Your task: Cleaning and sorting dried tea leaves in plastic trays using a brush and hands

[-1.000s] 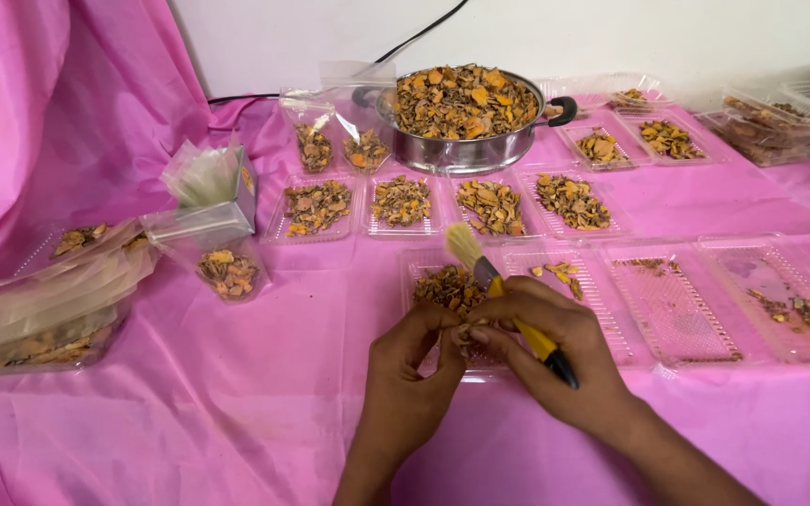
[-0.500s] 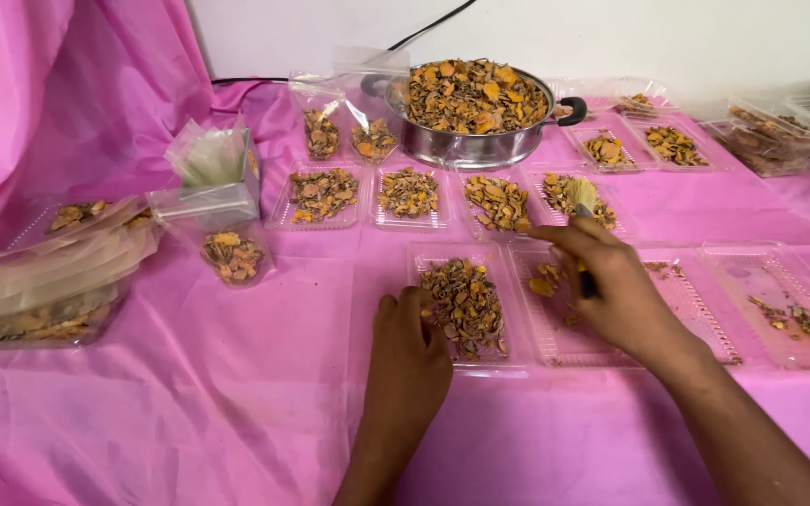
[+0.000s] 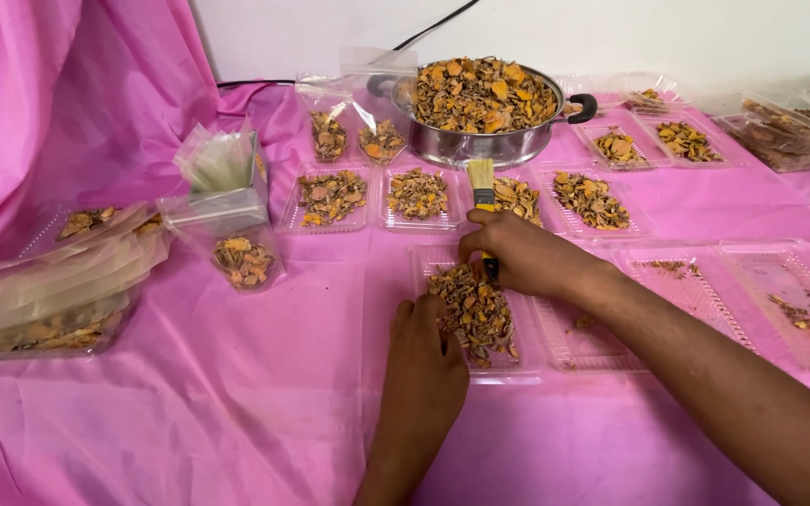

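Our right hand (image 3: 517, 258) grips a yellow-bristled brush (image 3: 482, 183) pointing away from us. It sits just behind the clear plastic tray of orange-brown chips (image 3: 473, 309). Our left hand (image 3: 422, 361) lies flat, fingers open, on that tray's near left edge.

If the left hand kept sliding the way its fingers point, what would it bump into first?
The left hand points up-table, fingertips at the heaped clear tray. It would probably meet that tray's dried orange-brown pieces first, then the right hand holding the brush.
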